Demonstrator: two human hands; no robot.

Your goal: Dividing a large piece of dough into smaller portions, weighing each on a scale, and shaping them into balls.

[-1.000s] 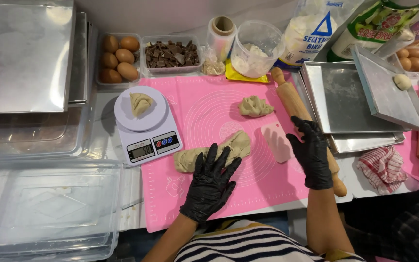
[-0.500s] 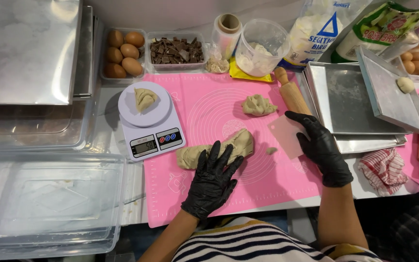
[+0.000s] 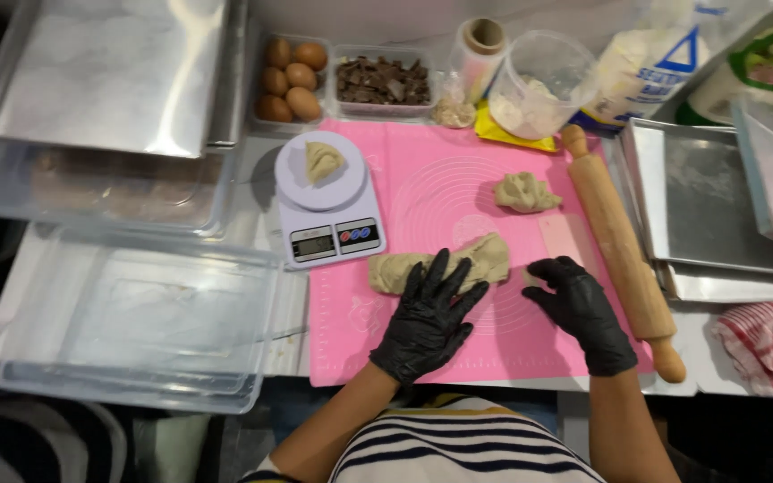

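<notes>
My left hand (image 3: 427, 317), in a black glove, lies flat with fingers spread on a long tan dough piece (image 3: 485, 255) on the pink silicone mat (image 3: 440, 179). My right hand (image 3: 579, 309), also gloved, rests on the mat just right of that dough, fingers loosely bent and holding nothing. A pale pink scraper (image 3: 565, 237) lies on the mat just beyond its fingertips. A smaller dough lump (image 3: 525, 192) sits further back. A white kitchen scale (image 3: 328, 210) to the left carries a small folded dough piece (image 3: 322, 161).
A wooden rolling pin (image 3: 619, 246) lies along the mat's right edge beside stacked metal trays (image 3: 717, 206). Eggs (image 3: 288, 80), chopped chocolate (image 3: 382, 82), a flour cup (image 3: 543, 85) and bags stand behind. Clear plastic boxes (image 3: 136, 313) sit left, a striped cloth (image 3: 767, 344) right.
My right hand let go of the pink scraper, which now lies on the mat, and moved back toward me beside the long dough. My left hand stayed on the dough.
</notes>
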